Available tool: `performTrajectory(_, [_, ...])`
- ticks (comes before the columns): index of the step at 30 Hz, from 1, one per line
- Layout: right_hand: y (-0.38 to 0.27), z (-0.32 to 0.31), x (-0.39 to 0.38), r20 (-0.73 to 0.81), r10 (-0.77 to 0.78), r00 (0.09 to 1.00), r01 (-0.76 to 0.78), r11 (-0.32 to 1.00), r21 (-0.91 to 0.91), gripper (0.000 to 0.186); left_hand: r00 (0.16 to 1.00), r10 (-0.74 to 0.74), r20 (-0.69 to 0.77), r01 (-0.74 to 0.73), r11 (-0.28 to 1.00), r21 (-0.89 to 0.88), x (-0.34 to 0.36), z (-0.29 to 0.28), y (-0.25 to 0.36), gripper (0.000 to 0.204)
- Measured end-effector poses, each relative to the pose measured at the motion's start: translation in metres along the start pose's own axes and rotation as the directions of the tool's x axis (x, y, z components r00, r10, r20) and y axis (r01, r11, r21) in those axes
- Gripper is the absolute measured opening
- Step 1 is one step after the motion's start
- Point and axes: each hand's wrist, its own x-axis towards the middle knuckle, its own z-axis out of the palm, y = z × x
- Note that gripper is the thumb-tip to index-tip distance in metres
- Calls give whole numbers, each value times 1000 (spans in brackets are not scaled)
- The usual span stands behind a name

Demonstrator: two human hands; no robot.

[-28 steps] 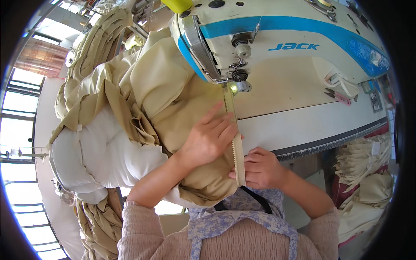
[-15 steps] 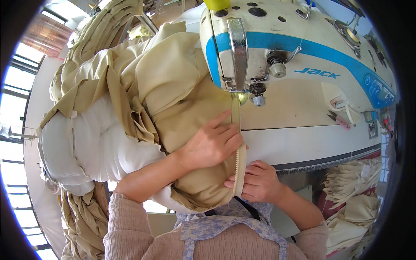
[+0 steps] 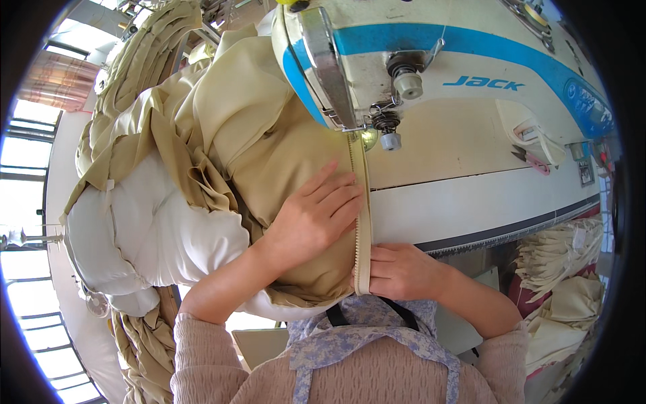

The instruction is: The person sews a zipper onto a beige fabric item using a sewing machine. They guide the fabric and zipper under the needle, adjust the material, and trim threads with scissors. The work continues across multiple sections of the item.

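Note:
Under the needle area of a white and blue sewing machine point(image 3: 471, 60) runs a cream zipper tape point(image 3: 363, 229), its teeth along the left edge. It lies along the edge of tan fabric point(image 3: 296, 168). My left hand point(image 3: 316, 215) rests on that fabric with its fingers stretched out, the fingertips beside the teeth. Near the tape's lower end my right hand point(image 3: 407, 271) is closed at its right edge; the tape hides the fingertips. A white padded piece point(image 3: 175, 236) with tan cloth over it bulges out to the left of my left forearm.
Pink-handled snips point(image 3: 531, 160) lie on the machine bed at the right. A dark measuring strip point(image 3: 498, 239) follows the table's front edge. Stacks of cream fabric point(image 3: 558, 262) sit below at the right. More tan cloth point(image 3: 141, 350) hangs at the lower left.
The whole view has shifted slightly. My right fingers lay over the tape's lower end and are now at its right edge. My left hand stays on the fabric, its fingertips now left of the teeth.

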Motion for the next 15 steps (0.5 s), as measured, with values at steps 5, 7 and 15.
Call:
performTrajectory(5, [-5,-1,-8,-4,116,993,-115,983,142,17,1000,2,13,-2,1000,20,-8,-3,10,32])
performTrajectory(7, [-4,-2,-7,-28,135,990,-128,976,178,17,1000,5,27,-5,1000,-14,-4,-4,12,38])
performTrajectory(15, [-2,-2,-9,33,185,982,-187,947,261,21,997,63,42,-63,998,4,-4,2,5,35])
